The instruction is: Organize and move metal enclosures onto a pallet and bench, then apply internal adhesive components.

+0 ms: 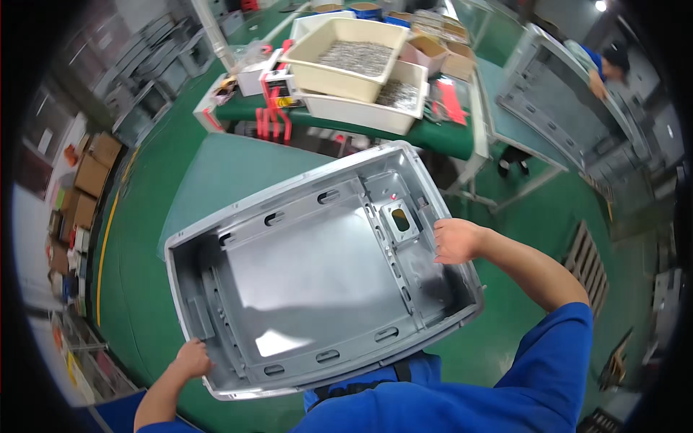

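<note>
A large grey metal housing [310,267], shaped like a shallow rectangular tub with slots in its floor, is held in front of my body, tilted with its right end farther away. My left hand [193,359] grips its near-left rim, fingers curled over the edge. On the right rim my right hand [456,241] is closed, its fingers folded inward. Beside that hand, inside the housing, sits a small square plate [401,221] with an opening. The far-left side of the housing overlaps a green-topped table [231,169].
Beyond stands a green workbench [440,140] bearing stacked cream bins [346,32] of small metal parts, with red strips [451,101]. At far right another person [615,61] handles a similar metal housing [556,101]. Cardboard boxes [90,180] line the left; a wooden pallet [586,267] lies right.
</note>
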{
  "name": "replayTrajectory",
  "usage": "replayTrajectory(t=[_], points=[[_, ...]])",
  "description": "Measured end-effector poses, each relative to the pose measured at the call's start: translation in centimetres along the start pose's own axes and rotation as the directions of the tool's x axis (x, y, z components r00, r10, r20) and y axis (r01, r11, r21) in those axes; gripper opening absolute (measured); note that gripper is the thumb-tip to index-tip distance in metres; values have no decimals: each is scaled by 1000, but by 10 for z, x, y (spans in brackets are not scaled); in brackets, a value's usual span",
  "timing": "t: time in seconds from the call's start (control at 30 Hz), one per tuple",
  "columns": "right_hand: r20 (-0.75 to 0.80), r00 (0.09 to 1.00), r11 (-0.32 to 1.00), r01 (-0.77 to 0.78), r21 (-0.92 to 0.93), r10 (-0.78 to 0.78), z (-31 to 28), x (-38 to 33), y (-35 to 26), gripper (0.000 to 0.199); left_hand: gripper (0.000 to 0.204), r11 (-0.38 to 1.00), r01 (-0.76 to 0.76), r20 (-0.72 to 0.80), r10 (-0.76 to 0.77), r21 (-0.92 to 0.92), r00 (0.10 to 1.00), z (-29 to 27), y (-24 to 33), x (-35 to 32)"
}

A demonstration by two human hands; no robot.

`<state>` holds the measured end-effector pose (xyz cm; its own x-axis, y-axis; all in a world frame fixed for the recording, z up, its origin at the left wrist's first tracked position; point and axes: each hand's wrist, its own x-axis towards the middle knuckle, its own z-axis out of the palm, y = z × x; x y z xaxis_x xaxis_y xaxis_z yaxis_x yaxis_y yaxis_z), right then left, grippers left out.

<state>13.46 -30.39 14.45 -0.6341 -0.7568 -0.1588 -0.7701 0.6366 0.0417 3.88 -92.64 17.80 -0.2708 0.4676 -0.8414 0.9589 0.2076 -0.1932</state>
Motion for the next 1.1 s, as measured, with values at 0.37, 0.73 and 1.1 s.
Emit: replayTrajectory(t=[0.37, 0.73, 1.1], points=[[74, 996, 999, -42, 6, 42, 49, 3, 7, 27, 17, 974, 33, -258, 27, 225, 966, -29, -84, 17], [258, 736, 729, -670, 140, 626, 76, 74, -17, 40, 10, 666, -144, -231, 442, 732, 867, -159, -375, 205], [388, 211, 116, -960, 253, 897, 176, 104, -26, 39, 18, 210, -332, 82, 723, 920, 686, -445, -404, 516]])
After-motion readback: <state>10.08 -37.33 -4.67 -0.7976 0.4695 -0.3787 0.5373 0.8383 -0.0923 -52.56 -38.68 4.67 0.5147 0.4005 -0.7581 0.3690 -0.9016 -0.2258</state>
